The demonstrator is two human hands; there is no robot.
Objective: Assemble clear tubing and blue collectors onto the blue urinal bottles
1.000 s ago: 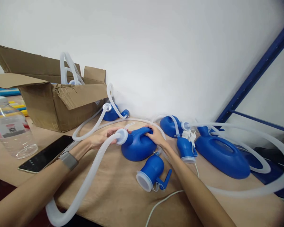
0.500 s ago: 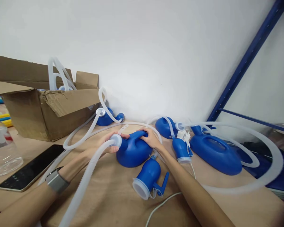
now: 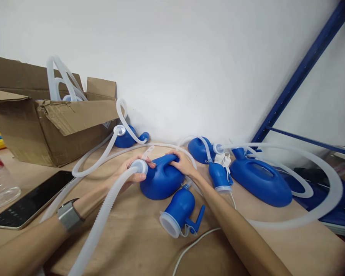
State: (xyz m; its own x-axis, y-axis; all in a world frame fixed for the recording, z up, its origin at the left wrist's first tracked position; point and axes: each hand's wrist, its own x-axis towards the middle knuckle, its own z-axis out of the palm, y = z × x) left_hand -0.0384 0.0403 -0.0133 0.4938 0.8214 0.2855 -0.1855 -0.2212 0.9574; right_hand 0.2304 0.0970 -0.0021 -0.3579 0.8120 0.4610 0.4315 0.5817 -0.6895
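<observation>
A blue plastic bottle (image 3: 161, 182) lies on the table between my hands. My left hand (image 3: 132, 172) is closed round the white cap (image 3: 140, 167) at its neck, from which a ribbed clear tube (image 3: 106, 209) runs down toward me. The fingers of my right hand (image 3: 181, 163) wrap over the bottle's handle. Just in front lies a blue cup-shaped piece (image 3: 180, 209) with a white rim and a small lever. A thin tube joins its top.
An open cardboard box (image 3: 60, 130) with tubes stands at the left, near a phone (image 3: 31, 199) and a clear bottle (image 3: 1, 184). More blue bottles (image 3: 260, 182) with tubes lie at the back and right. A white cable (image 3: 194, 245) crosses the front.
The view has shifted slightly, so the box, phone and bottles appear a little further left and, mostly, higher. Both hands keep the same hold on the blue bottle.
</observation>
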